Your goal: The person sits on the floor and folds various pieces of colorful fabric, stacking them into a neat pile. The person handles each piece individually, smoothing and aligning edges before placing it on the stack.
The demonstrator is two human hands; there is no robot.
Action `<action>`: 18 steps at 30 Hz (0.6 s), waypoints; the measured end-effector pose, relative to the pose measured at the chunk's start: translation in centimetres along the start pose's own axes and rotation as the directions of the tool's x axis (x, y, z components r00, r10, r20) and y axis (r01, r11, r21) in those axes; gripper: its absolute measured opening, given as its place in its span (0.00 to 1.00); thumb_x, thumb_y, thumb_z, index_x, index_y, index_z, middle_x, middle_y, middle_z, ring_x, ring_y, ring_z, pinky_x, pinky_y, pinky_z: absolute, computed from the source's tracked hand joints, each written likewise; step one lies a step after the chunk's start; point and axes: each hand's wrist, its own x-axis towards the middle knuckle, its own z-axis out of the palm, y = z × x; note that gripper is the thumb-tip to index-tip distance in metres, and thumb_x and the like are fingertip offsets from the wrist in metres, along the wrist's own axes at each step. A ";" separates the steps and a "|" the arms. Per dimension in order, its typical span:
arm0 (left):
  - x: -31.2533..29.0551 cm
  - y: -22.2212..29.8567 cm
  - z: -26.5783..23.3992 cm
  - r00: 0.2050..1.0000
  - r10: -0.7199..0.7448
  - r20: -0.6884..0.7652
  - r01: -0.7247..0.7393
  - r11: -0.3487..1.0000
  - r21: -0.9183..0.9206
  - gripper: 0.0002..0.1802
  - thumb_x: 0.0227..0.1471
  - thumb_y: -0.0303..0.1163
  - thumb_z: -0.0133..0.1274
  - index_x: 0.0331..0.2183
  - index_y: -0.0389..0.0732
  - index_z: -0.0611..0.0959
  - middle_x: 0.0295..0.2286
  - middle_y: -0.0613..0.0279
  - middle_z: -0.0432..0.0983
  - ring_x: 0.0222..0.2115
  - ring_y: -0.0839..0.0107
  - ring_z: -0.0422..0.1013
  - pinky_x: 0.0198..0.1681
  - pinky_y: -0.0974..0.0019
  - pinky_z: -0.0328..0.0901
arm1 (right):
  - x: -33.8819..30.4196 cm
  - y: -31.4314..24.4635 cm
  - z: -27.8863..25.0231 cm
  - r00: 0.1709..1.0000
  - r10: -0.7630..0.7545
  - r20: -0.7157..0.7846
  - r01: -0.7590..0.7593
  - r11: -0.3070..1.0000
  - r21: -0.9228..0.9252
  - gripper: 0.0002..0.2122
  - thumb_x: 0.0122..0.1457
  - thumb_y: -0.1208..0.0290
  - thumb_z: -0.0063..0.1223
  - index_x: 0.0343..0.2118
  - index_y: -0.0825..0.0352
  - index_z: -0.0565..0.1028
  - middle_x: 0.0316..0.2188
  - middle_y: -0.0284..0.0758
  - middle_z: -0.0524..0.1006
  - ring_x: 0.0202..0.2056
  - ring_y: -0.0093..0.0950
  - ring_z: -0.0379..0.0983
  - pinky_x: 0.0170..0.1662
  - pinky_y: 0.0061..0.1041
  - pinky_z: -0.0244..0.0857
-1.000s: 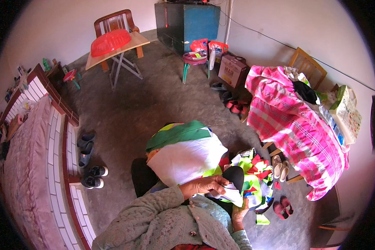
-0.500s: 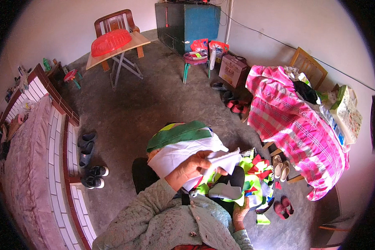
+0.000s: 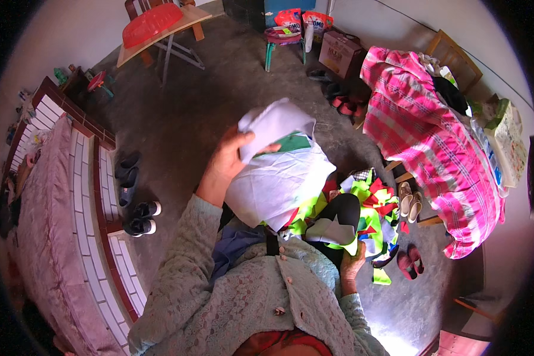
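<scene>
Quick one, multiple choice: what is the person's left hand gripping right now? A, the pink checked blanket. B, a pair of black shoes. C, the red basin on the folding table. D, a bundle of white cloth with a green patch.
D: the left hand is closed on the top of the white cloth bundle, lifted in front of the body, while the right hand rests low by the bright cloth scraps.

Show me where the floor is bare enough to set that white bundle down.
Bare concrete lies ahead of the white cloth bundle, between the folding table, the small stool and the shoes by the bed. Crowded: the bright fabric scraps near the right hand.
</scene>
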 end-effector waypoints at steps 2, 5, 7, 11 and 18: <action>-2.6 -2.6 -4.3 0.979 -0.146 -0.143 0.171 0.969 0.179 0.31 0.44 0.34 0.52 0.51 0.31 0.67 0.46 0.49 0.69 0.45 0.56 0.68 0.46 0.49 0.66 | 0.0 -0.1 0.2 1.000 0.002 -0.006 -0.002 1.000 -0.001 0.16 0.45 0.76 0.56 0.39 0.67 0.71 0.33 0.43 0.72 0.37 0.45 0.67 0.40 0.37 0.62; -6.3 -5.0 -7.8 0.774 -0.388 -0.501 0.497 0.862 0.101 0.27 0.47 0.27 0.53 0.50 0.35 0.67 0.38 0.56 0.72 0.31 0.64 0.74 0.27 0.63 0.70 | 0.1 -0.3 0.0 1.000 -0.001 -0.002 0.001 1.000 -0.010 0.16 0.44 0.78 0.56 0.39 0.68 0.70 0.32 0.42 0.71 0.36 0.43 0.68 0.40 0.35 0.63; -7.9 -5.2 -8.4 0.810 -0.362 -0.462 0.442 0.894 0.073 0.24 0.48 0.27 0.53 0.48 0.35 0.69 0.37 0.55 0.72 0.29 0.65 0.74 0.24 0.64 0.69 | 0.2 -0.2 0.0 0.999 -0.034 -0.008 0.033 0.999 -0.043 0.16 0.43 0.80 0.57 0.38 0.68 0.70 0.31 0.41 0.71 0.34 0.41 0.69 0.39 0.31 0.64; -8.3 -4.6 -8.5 0.777 -0.289 -0.560 0.472 0.855 0.214 0.19 0.48 0.31 0.54 0.42 0.33 0.74 0.31 0.57 0.75 0.23 0.69 0.73 0.18 0.68 0.65 | 0.5 -1.0 -0.2 1.000 -0.025 0.008 0.025 0.999 -0.028 0.16 0.43 0.80 0.56 0.38 0.69 0.69 0.31 0.42 0.70 0.34 0.41 0.69 0.39 0.32 0.63; -8.8 -4.7 -11.5 0.779 0.098 -0.619 0.411 0.666 0.623 0.14 0.39 0.27 0.60 0.31 0.33 0.77 0.26 0.62 0.75 0.26 0.74 0.71 0.30 0.70 0.66 | 0.6 -1.0 -0.3 0.999 -0.034 0.023 0.034 0.999 -0.019 0.15 0.44 0.77 0.56 0.37 0.69 0.69 0.31 0.43 0.70 0.36 0.44 0.67 0.39 0.36 0.62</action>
